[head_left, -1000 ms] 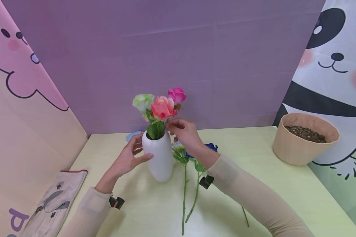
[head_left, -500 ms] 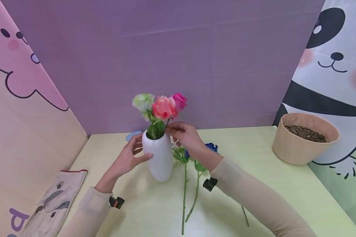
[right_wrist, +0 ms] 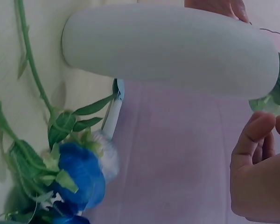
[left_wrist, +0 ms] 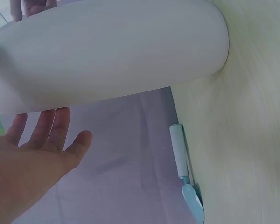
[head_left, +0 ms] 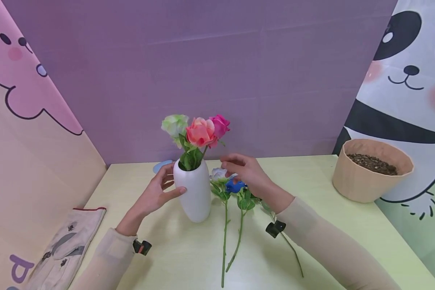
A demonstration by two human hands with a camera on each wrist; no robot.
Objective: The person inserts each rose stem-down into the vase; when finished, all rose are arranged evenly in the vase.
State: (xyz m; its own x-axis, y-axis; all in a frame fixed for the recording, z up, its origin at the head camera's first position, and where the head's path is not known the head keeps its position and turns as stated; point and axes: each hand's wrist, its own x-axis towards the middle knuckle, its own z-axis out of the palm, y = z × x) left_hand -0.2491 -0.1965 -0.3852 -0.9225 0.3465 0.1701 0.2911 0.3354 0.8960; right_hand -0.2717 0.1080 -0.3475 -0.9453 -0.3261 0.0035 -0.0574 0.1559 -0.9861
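Note:
A white vase stands upright on the table, holding a pale green flower, a coral rose and a magenta rose. My left hand grips the vase near its mouth, thumb across the front and fingers round the far side. To the right of the vase, my right hand is raised with loosely bent fingers and nothing in them. Beneath it lie a white rose and a blue rose with long green stems. Another stem runs partly under the right forearm.
A tan pot of soil stands at the back right. Folded printed cloth lies along the left edge. Behind the vase, by the purple backdrop, is a small light-blue trowel.
The magenta rose has sunk lower and tipped slightly right in the vase. My right hand has let go of its stem and drawn back to the right. The left hand stays put.

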